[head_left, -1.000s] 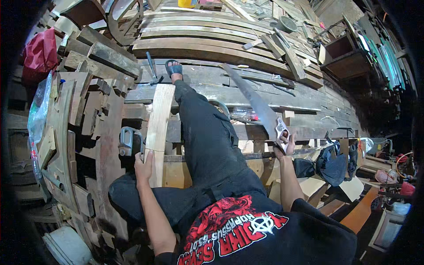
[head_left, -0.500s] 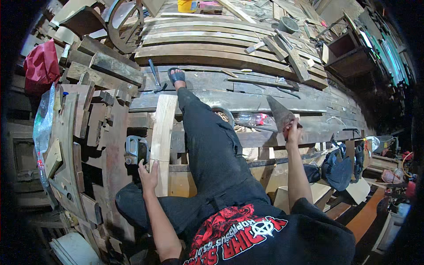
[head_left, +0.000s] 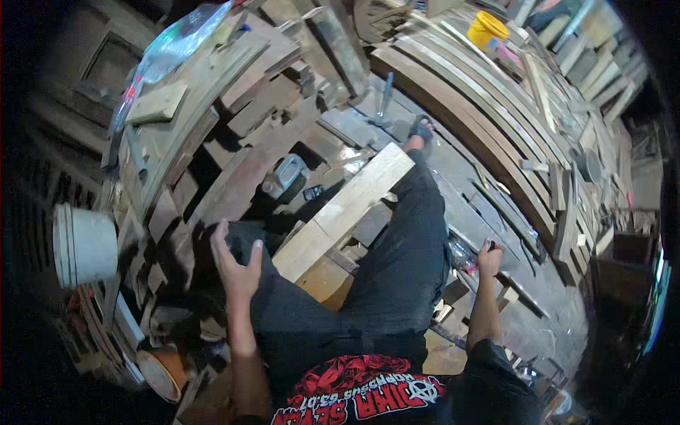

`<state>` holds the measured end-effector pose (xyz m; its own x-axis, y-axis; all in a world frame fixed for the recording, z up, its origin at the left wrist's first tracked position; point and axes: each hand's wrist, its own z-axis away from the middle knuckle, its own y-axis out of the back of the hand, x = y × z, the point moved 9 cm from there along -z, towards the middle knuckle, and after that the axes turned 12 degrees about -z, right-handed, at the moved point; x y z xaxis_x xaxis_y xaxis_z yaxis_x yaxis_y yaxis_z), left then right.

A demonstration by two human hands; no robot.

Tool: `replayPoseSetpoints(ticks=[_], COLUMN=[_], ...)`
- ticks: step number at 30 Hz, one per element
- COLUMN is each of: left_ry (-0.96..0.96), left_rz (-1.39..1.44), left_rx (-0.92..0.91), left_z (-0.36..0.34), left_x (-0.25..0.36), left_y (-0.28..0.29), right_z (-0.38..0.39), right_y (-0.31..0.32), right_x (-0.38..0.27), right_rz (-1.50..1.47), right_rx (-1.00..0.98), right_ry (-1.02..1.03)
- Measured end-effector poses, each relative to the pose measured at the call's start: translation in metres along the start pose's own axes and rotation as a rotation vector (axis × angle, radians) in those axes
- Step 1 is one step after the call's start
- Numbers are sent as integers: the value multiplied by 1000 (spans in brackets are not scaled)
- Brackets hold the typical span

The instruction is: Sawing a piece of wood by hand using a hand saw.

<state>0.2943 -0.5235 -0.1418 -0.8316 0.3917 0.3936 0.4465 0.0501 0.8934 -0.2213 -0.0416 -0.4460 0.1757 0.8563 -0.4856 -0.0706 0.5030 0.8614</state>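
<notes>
A pale wooden plank (head_left: pixel 365 188) slants across in front of me, its near end beside my left thigh; a thin line crosses it near that end. My left hand (head_left: pixel 239 265) is off the plank, open with thumb and fingers spread, above my bent left knee. Out to the right, my right hand (head_left: pixel 489 261) is closed around the dark handle of a handsaw; its blade, plain in the earlier frame, is hard to make out now. Left of the plank is a grey-blue handled container (head_left: pixel 285 176).
A hammer (head_left: pixel 386 95) lies near my foot. Long stacked beams (head_left: pixel 460 117) run along the far right, a yellow bucket (head_left: pixel 487 30) beyond them. At left are a white bucket (head_left: pixel 88 244), an orange pot (head_left: pixel 164 372) and many timber offcuts. A plastic bottle (head_left: pixel 464 256) lies by my right hand.
The view has turned to the left, so the scene appears rotated. My left hand has let go of the plank and moved left, fingers opening. My right hand stays out to the right.
</notes>
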Motion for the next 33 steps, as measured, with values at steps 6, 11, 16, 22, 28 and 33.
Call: replayPoseSetpoints(ticks=[6, 11, 16, 22, 28, 33], left_ry=[287, 251, -89, -147, -3, -68], left_rz=[-53, -132, -203, -131, -211, -112], left_rx=[169, 35, -295, -520, -681, -536], left_z=[15, 31, 8, 13, 21, 27], left_x=[-69, -34, 27, 48, 36, 25], left_y=[57, 53, -41, -130, -159, -162], right_z=[-113, -17, -30, -37, -49, -17], right_y=[-127, -237, -223, -211, -161, -79], right_x=[39, 14, 31, 15, -9, -84], right_rz=[-241, -12, 37, -36, -307, -778], right_rx=[-429, -801, -748, -654, -467, -454], right_ry=[446, 238, 182, 139, 98, -51])
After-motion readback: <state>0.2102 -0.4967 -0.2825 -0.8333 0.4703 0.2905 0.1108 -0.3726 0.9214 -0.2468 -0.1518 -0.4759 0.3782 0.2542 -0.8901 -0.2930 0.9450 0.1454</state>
